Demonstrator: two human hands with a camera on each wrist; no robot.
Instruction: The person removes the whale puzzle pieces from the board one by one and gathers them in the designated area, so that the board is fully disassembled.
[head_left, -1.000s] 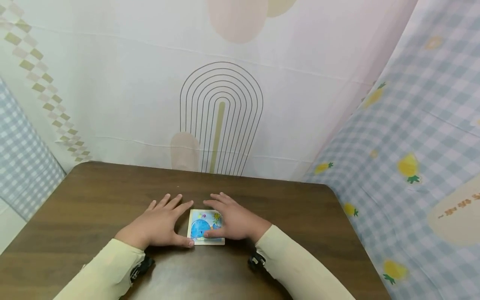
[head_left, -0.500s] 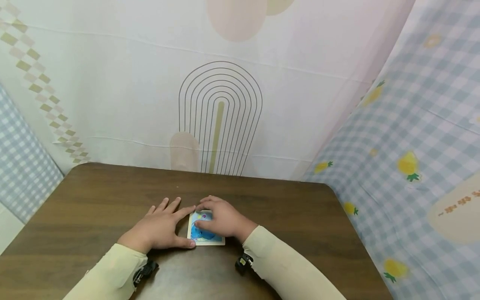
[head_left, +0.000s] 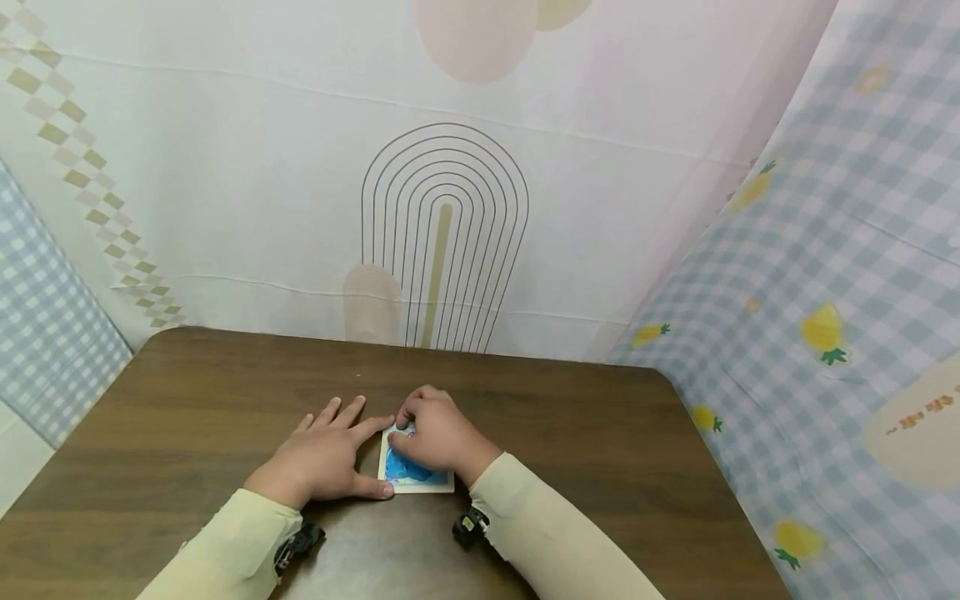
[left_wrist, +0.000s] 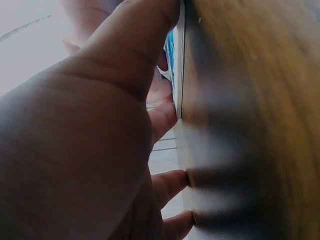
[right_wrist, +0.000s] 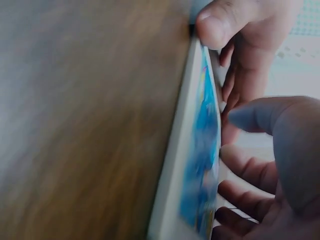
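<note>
A small square picture board with a pale border and a blue printed picture lies flat on the table. Spread wide, my left hand sits along its left side, thumb at the near left corner and index finger at the far left corner. My right hand arches over the board and hides its upper right part. In the right wrist view, the bent fingertips reach the board's surface or far edge, which I cannot tell apart. A gap shows between them and the thumb, with nothing visible in it.
The dark brown wooden table extends around the hands. A white patterned cloth hangs behind it, and a blue checked cloth with pineapples hangs on the right. Black wrist devices sit at both cuffs.
My right hand has moved left over the board, and its fingers have bent closer to the thumb. My left index finger has come in to the far left corner. The board has barely moved.
</note>
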